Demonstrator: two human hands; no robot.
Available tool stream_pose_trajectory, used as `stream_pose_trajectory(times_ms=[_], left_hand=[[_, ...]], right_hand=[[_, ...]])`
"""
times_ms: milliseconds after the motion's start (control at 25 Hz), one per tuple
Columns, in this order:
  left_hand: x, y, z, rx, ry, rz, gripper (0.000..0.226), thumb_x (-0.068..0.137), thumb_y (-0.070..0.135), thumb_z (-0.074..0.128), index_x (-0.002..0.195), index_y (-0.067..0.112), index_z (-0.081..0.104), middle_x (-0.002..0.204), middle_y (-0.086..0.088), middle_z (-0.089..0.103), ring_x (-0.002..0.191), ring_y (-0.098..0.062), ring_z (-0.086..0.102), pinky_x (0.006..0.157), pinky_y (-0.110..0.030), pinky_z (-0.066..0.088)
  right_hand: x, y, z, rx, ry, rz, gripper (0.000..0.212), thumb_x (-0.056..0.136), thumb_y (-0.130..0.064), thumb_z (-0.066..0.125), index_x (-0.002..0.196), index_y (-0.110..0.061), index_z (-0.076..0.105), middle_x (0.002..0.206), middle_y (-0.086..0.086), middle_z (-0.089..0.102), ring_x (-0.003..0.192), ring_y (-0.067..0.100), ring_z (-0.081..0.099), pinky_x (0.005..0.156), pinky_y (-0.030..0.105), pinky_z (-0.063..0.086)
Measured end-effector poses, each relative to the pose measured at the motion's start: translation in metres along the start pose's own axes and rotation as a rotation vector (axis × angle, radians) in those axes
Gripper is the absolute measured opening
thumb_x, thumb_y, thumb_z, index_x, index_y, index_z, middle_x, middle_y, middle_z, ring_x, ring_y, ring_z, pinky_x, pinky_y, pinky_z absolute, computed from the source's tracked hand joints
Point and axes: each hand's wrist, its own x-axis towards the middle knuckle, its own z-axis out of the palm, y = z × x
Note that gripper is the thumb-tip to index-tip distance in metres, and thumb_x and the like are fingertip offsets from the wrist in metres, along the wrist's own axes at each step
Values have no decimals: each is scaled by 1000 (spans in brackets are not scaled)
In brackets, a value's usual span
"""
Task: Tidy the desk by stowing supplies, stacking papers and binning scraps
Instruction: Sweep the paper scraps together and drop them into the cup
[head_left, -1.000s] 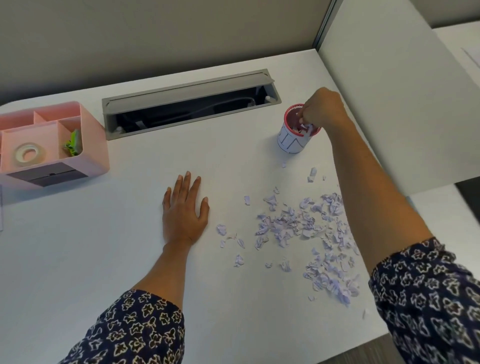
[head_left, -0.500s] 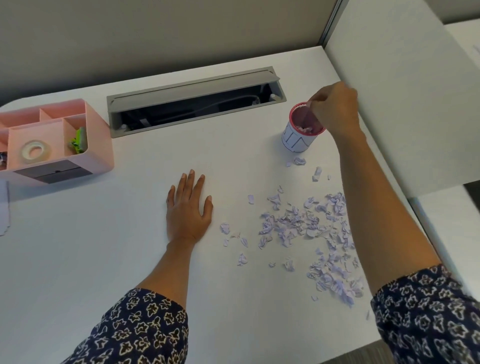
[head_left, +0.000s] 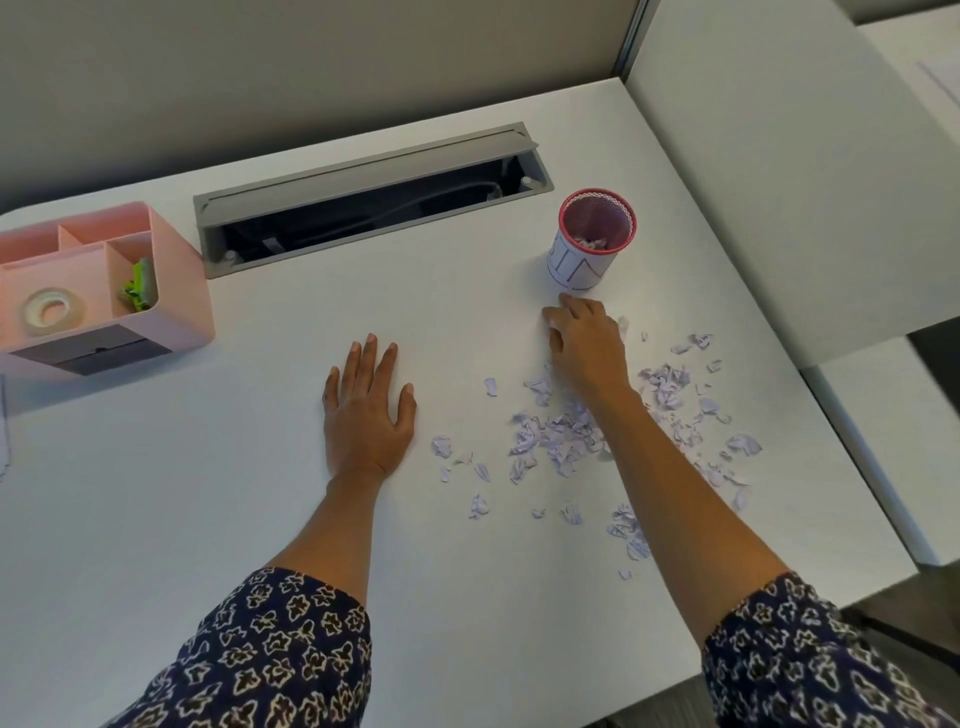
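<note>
Fingers (head_left: 370, 358) of the left hand (head_left: 366, 410) lie straight and slightly spread, palm flat on the white worktop (head_left: 208, 493), holding nothing. Fingers (head_left: 560, 313) of the right hand (head_left: 589, 345) bend down onto the worktop just near of the cup; a pale fragment shows beside them, but I cannot tell whether they pinch it.

One red mesh cup (head_left: 576, 267) with a white wrap stands upright, far right, with a few scraps lying in its bottom. Loose lilac paper scraps (head_left: 566, 431), several dozen and too many to count exactly, lie scattered right of the left hand and on both sides of the right forearm, which covers part of the spread.

One pink organiser (head_left: 176, 291) sits at the far left: one tape roll (head_left: 52, 310) lies in its large compartment, and a green item (head_left: 139, 288) too small to identify stands in the compartment right of that. One grey cable hatch (head_left: 363, 171) is open along the far edge, between organiser and cup. A pale partition (head_left: 779, 182) bounds the worktop on the right. Both arms wear dark flower-patterned sleeves (head_left: 270, 649).
</note>
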Motion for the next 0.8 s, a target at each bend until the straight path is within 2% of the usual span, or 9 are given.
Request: stream_pose_trajectory(times_ms=[160, 320, 400, 480, 560, 640, 800], left_hand=[[-1, -1, 2, -7, 2, 2, 56, 98, 38, 36, 152, 28, 24, 162, 5, 15, 150, -14, 9, 122, -41, 10], [0, -2, 2, -1, 0, 4, 57, 97, 40, 31, 152, 29, 24, 162, 5, 14, 150, -14, 8, 122, -41, 9], [0, -1, 2, -1, 4, 8, 57, 96, 40, 32, 151, 28, 25, 162, 5, 15, 150, -15, 9, 122, -41, 9], [0, -1, 2, -3, 11, 13, 57, 96, 40, 32, 151, 27, 26, 161, 4, 16, 150, -15, 10, 122, -41, 9], [-1, -1, 2, 1, 11, 14, 57, 96, 40, 32, 151, 27, 26, 161, 4, 16, 150, -15, 10, 122, -41, 10], [0, -1, 2, 0, 11, 15, 56, 97, 39, 33, 151, 27, 26, 161, 4, 16, 150, -15, 10, 122, -42, 10], [-1, -2, 2, 4, 8, 13, 56, 97, 38, 35, 151, 28, 25, 162, 4, 15, 150, -15, 9, 122, -41, 10]], right_hand=[[-29, 5, 6, 20, 14, 36, 22, 90, -7, 57, 108, -2, 68, 123, 15, 64, 112, 35, 58, 86, 45, 54], [-62, 13, -13, -29, 113, 64, 20, 87, -17, 60, 99, -10, 75, 106, 7, 73, 98, 32, 63, 90, 44, 47], [-64, 25, -32, 67, 175, 193, 23, 89, -24, 61, 105, -15, 74, 109, 5, 72, 104, 28, 59, 92, 43, 45], [-59, 50, -46, 131, 216, 399, 30, 90, -30, 59, 116, -18, 69, 120, 7, 66, 116, 28, 50, 94, 44, 42], [-54, 75, -52, 107, 131, 592, 43, 91, -42, 56, 127, -19, 60, 137, 11, 52, 129, 31, 37, 99, 49, 38], [-51, 83, -51, 92, -17, 710, 56, 91, -55, 50, 134, -21, 51, 147, 12, 40, 135, 35, 29, 103, 54, 34], [-56, 53, -35, 98, -131, 685, 72, 87, -72, 35, 139, -23, 42, 154, 11, 27, 139, 37, 22, 109, 59, 27]])
